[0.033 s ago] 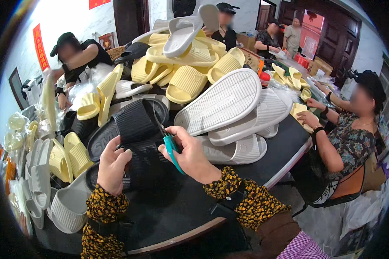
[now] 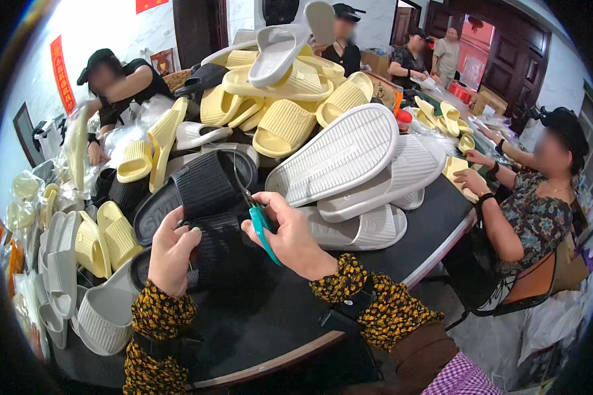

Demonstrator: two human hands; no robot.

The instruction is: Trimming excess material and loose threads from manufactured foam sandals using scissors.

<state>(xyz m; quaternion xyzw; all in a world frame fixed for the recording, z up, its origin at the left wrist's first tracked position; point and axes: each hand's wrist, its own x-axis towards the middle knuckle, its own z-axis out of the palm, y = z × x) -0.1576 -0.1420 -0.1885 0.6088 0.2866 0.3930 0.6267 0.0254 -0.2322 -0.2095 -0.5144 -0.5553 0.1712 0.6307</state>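
Observation:
My right hand grips a pair of scissors with teal handles. The narrow metal blades point up and away, over the edge of a black slide slipper. Closer to me lies a second black slipper, its outline dim against the dark table. My left hand is closed at the left side of this nearer slipper, thumb bent and fingertips partly hidden; it seems to hold its edge. Grey slippers lie just beyond my right hand, one showing its ribbed white sole.
A tall heap of yellow slippers and grey ones rises beyond my hands. More grey slippers stand at the left by the edge of the dark table. A person sits at the right handling yellow slippers; others work farther back. Clear plastic bags lie left.

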